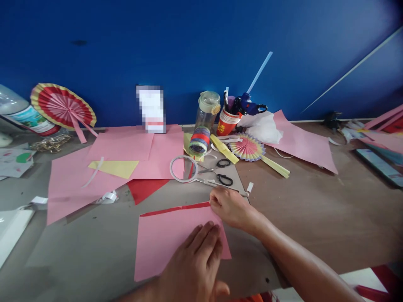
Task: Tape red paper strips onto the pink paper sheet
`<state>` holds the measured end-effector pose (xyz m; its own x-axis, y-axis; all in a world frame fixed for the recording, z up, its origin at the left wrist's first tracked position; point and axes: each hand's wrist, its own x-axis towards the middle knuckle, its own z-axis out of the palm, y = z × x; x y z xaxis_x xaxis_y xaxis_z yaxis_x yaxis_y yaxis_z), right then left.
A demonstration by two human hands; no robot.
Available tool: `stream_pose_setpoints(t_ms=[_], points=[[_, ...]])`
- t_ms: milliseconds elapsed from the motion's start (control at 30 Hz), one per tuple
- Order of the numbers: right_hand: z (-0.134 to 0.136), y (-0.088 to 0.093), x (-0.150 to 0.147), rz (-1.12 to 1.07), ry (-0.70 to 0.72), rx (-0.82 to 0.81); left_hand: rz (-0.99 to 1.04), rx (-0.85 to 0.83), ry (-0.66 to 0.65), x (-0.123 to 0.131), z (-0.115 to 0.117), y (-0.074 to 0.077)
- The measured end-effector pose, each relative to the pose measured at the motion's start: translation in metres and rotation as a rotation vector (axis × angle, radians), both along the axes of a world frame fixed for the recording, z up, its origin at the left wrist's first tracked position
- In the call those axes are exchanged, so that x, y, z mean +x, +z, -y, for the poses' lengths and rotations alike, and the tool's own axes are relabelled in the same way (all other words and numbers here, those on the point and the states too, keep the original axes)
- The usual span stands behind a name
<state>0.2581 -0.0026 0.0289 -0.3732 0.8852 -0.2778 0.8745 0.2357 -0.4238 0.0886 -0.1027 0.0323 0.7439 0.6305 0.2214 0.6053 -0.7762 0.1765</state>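
A pink sheet of paper (157, 243) with a red strip (166, 210) along its far edge lies on the table in front of me. My left hand (195, 256) rests flat on its right part, fingers stretched out. At the far right corner, my right hand (228, 205) is curled closed over the end of the red strip. Its fingertips are hidden, so I cannot tell whether it grips the corner or presses on it. Just beyond that hand are scissors (224, 179) with black handles and a clear ring of tape (184, 169).
Larger pink sheets (75, 180), a yellow piece (116, 168) and a red piece (146, 188) lie left. Behind stand a bottle (208, 109), tape rolls (200, 140) and a red cup (228, 119) of tools. Paper fans (63, 105) flank them, near a blue wall (201, 42).
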Motion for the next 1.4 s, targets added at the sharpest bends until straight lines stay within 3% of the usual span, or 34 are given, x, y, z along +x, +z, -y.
stream_pose_setpoints(t_ms=[167,333,467,833,1400], points=[[0.000,0.002,0.000,-0.029,0.028,0.005,-0.146,-0.289,0.030,0.024,-0.016,-0.023],[0.004,0.003,-0.004,-0.007,0.102,0.162,-0.125,-0.334,0.035,0.019,-0.016,-0.033],[0.003,0.002,-0.005,-0.066,0.080,0.155,-0.132,-0.336,0.016,0.018,-0.016,-0.031],[-0.003,0.013,-0.008,-0.240,-0.012,-0.063,-0.136,-0.381,-0.009,0.019,-0.018,-0.028],[-0.006,-0.002,0.000,-0.123,0.028,0.077,-0.117,-0.383,-0.010,0.019,-0.017,-0.035]])
